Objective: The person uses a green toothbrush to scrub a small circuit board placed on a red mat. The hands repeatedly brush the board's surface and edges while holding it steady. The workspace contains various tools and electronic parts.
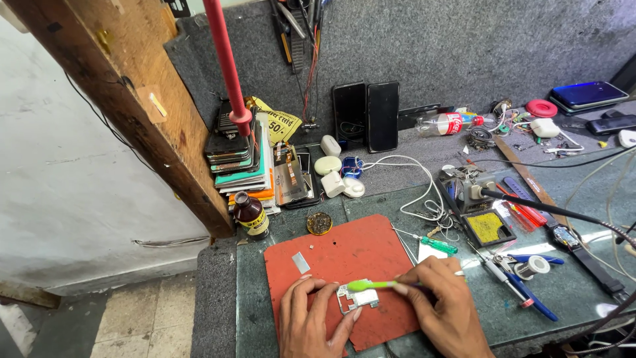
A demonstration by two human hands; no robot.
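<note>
On a red-orange work mat [344, 262] lies a small silvery metal phone part [358, 298]. My left hand [311, 321] pins it down with fingertips at its left and lower edges. A green-headed toothbrush [371, 285] is gripped in my right hand [444, 305], its bristle end resting over the top of the part. A small grey metal strip [301, 262] lies loose on the mat's upper left.
A brown glass bottle [251, 215] and a round tin [319, 223] stand behind the mat. Stacked phone parts [242, 156] sit at left, two dark phones [366, 116] lean on the wall. Screwdrivers [434, 244], tweezers, solder spool [533, 266] and a soldering stand [487, 227] crowd the right.
</note>
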